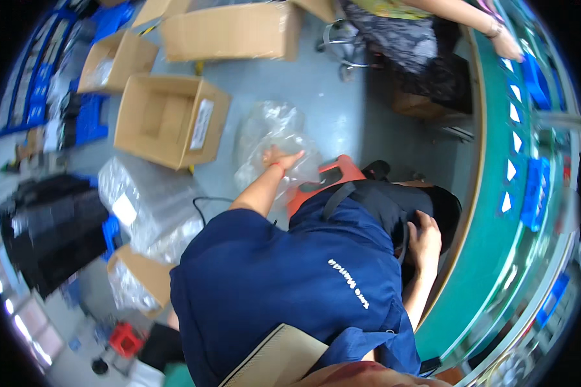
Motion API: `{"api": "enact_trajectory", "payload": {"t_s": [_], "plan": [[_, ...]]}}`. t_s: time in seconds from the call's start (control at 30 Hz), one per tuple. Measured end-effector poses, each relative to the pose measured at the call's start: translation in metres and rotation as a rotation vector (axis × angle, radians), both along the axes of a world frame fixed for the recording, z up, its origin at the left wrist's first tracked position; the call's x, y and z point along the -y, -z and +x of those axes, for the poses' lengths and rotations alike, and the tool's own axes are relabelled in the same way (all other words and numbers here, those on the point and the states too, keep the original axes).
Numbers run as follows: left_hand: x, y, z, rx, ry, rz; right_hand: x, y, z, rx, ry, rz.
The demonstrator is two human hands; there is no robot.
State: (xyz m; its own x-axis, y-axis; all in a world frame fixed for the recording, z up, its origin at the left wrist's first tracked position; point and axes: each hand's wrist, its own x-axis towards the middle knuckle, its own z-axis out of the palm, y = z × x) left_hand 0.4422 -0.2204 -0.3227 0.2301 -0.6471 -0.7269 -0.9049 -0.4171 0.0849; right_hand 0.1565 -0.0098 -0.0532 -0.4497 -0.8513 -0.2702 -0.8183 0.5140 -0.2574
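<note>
Out to the left, my left hand is on a clear plastic bag, its fingers curled into the film and its thumb sticking out to the right. The crumpled bag hangs or lies low, over the grey floor and beside a red plastic stool. My right hand rests against the dark cloth over my lap, near the green bench, with its fingers loosely bent and no object visible in it. A black bag or strap lies across my lap.
An open cardboard box stands left of the bag, with more cartons behind. Large clear plastic wrapping sits at the left. A green workbench runs along the right, carrying blue trays. Another person's hand reaches over its far end.
</note>
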Motion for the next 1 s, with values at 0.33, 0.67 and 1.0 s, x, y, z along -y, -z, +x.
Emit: {"api": "enact_trajectory", "payload": {"t_s": [0.33, 0.67, 1.0], "plan": [[0.064, 0.11, 0.072, -0.788, -0.625, 0.554, 0.016, 0.007, 0.017, -0.01, 0.074, 0.003], [0.1, 0.11, 0.048, -0.724, -0.295, 0.29, 0.051, 0.043, 0.019, 0.085, 0.082, -0.135], [0.097, 0.033, -0.027, -1.069, -0.107, 0.136, 0.139, 0.075, 0.088, 0.634, -0.215, -0.132]]}}
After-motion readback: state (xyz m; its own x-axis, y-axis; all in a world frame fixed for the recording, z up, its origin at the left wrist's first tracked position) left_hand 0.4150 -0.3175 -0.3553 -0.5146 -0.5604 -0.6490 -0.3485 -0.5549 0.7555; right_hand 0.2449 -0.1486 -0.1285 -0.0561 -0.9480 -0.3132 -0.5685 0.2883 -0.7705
